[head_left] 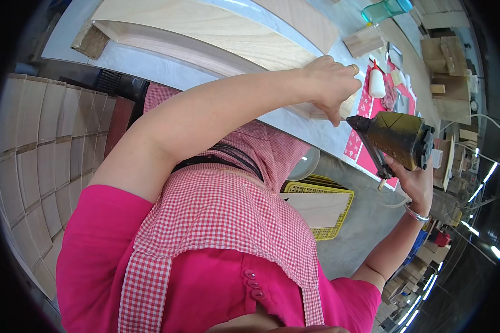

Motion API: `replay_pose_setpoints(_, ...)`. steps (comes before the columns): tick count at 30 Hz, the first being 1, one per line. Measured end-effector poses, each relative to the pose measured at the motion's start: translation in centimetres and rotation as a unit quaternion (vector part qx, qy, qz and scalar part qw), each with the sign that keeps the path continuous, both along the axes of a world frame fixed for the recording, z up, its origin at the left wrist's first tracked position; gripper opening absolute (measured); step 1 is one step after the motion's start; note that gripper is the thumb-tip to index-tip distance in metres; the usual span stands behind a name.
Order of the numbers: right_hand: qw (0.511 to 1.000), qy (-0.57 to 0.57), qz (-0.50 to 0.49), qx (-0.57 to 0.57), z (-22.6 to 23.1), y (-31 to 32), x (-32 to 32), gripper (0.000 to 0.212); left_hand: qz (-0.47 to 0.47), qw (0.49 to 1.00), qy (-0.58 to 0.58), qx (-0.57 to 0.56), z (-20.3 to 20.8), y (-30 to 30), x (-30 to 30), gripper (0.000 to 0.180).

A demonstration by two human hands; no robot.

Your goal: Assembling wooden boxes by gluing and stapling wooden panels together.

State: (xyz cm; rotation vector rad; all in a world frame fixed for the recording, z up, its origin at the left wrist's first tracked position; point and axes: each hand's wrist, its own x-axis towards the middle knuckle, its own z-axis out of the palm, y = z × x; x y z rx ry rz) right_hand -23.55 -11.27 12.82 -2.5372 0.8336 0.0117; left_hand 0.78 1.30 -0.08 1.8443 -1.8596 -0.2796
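My left hand [332,84] is closed over the right end of a long wooden frame [205,44], its thumb pointing down by the corner. The frame has a pale plywood face and a thin side wall, and it lies on the table. In my right hand [415,180] is an air-powered nail gun [397,139], worn, dark and yellowish, gripped by its handle. Its nose points left, close to my left thumb and the frame's end. My left forearm hides part of the frame's near side.
A wood block [90,40] sits by the frame's left end. Beyond my hands are a white glue bottle [376,83] on a pink sheet, another wood block [365,40] and a teal container [379,10]. Stacked wooden pieces [50,155] stand left; a yellow basket [341,219] is below.
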Motion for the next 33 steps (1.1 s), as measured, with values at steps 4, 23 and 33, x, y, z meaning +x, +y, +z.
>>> replay_pose_setpoints(4, 1.0, 0.004, -0.015, 0.018, 0.0, 0.3, 0.6, 0.055, 0.002, 1.0, -0.003, -0.001, -0.1, 0.0, 0.0, 0.066)
replay_pose_setpoints(23, 0.996, -0.039, -0.038, 0.074, 0.5, -0.6, 2.2, 0.042, 0.012, 1.0, -0.003, 0.011, 0.4, 0.2, 0.0, 0.065)
replay_pose_setpoints(33, 0.998, -0.044, 0.012, 0.035, 0.1, -1.9, 5.1, 0.034, 0.01, 1.0, 0.005, -0.01, 0.2, 0.2, 0.2, 0.065)
